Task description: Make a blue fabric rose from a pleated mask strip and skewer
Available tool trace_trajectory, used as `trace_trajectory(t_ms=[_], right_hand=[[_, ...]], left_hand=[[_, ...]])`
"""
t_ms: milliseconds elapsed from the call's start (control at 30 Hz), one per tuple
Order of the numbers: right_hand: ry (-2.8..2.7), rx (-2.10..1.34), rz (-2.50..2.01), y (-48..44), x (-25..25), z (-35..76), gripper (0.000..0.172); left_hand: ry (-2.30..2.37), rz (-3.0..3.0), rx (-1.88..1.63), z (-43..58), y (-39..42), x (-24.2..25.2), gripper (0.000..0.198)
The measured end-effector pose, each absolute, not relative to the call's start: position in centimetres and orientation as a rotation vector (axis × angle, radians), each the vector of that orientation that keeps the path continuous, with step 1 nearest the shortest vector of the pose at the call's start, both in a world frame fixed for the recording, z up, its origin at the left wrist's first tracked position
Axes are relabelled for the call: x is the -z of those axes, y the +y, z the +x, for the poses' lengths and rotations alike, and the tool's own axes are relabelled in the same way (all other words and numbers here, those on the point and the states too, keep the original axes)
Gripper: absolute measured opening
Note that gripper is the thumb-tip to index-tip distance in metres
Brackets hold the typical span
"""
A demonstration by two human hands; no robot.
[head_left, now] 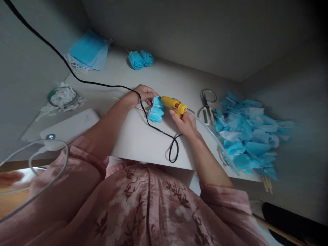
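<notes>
My right hand point(186, 123) is closed around a yellow hot glue gun point(174, 104), and a long clear glue stick point(217, 140) trails out of its back end. The gun's nozzle meets the upper end of a blue fabric flower point(156, 114) with ruffled petals. My left hand point(146, 94) has its fingers closed at the far side of this flower; the exact grip is partly hidden. Thin wooden sticks point(140, 108) show beneath my left wrist. The gun's black cord point(102, 84) crosses over my left forearm and loops on the white table.
Two finished-looking blue fabric roses point(140, 60) lie at the back, beside stacked blue face masks point(89, 51). At left are a bowl of white scraps point(63, 96) and a white power bank point(70, 128). Scissors point(207, 107) and a heap of blue fabric pieces point(251, 136) occupy the right. Walls enclose the table.
</notes>
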State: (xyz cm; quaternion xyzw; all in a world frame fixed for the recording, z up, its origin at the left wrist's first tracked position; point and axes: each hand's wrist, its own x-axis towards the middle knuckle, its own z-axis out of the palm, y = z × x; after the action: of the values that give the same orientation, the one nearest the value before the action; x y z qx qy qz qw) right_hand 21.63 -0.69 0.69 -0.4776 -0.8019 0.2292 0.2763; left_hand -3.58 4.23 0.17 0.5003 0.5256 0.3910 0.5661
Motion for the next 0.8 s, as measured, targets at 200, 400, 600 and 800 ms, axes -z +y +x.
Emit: trace_trajectory(t_ms=[200,400,600,800], right_hand=[[-2.156,-0.613,-1.250,-0.7,-0.8,21.4,0.063],[-2.097,-0.615,-1.300,-0.6,-1.0,21.9,0.063],[-2.037,-0.604,-1.330,-0.4,-1.1,22.5,0.066],[-2.083,-0.606,-1.336,-0.4,-0.7,22.4,0.066]], left_hand=[[1.233,1.182,-0.901,-3.6,4.3,-0.1,0.015],[1.244,1.130,-0.919,-3.6,4.2,-0.4,0.013],[1.227,1.146,-0.933,-3.9,4.2,-0.1,0.016],[1.197,1.111,-0.941,-3.8,4.4,0.0,0.007]])
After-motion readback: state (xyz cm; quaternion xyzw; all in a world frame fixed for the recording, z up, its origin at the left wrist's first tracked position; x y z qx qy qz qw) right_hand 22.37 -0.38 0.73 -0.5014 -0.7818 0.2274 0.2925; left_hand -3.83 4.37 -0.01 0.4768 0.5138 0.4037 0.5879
